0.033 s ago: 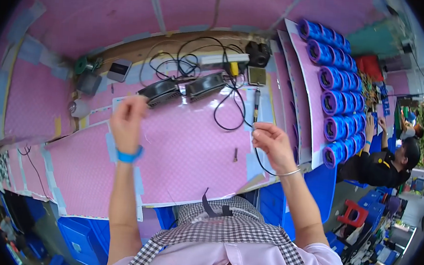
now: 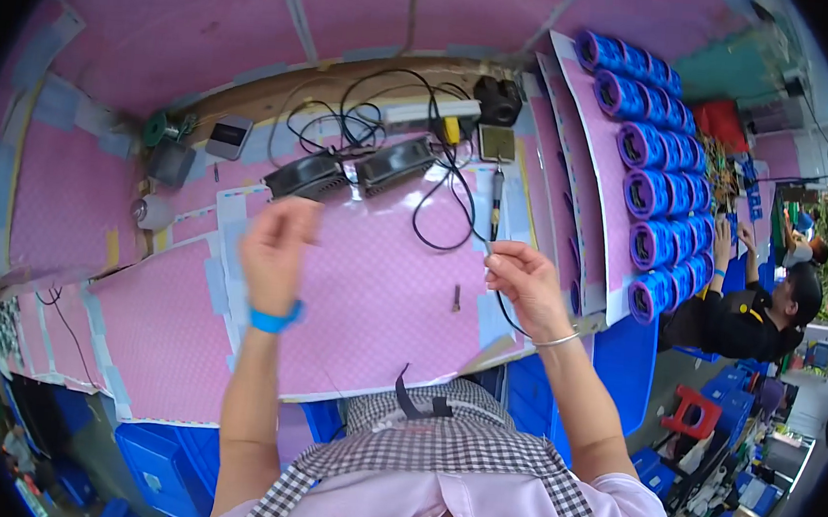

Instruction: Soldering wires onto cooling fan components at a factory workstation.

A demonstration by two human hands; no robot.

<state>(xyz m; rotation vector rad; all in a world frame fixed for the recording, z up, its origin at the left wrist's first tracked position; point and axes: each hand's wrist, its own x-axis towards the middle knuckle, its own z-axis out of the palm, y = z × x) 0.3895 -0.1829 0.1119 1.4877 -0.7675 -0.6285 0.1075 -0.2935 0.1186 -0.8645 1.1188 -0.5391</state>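
Observation:
My right hand point(image 2: 526, 287) is closed in a pinch at the tail end of a pen-shaped soldering iron point(image 2: 497, 207), where its black cord point(image 2: 502, 309) leaves the handle. The iron's upper end lies by a small square tray point(image 2: 496, 142). Over the left part of the pink worktop point(image 2: 363, 284) hovers my left hand point(image 2: 278, 253), its fingers smeared by motion; whether it holds anything cannot be made out. Just beyond that hand stand two black fans point(image 2: 309, 177), side by side. A small dark rod-like piece point(image 2: 457, 298) lies between my hands.
Behind the fans are tangled black cables and a white power strip point(image 2: 430, 114). A green spool point(image 2: 156, 128) and a flat grey box point(image 2: 229, 137) sit at the far left. Rows of blue-purple cylinders point(image 2: 667, 196) stand on a board at right, with a co-worker point(image 2: 740, 313) beyond.
My left hand has shifted a little to the right over the worktop. My right hand keeps its pinch at the iron's tail, and the whole view has shifted slightly.

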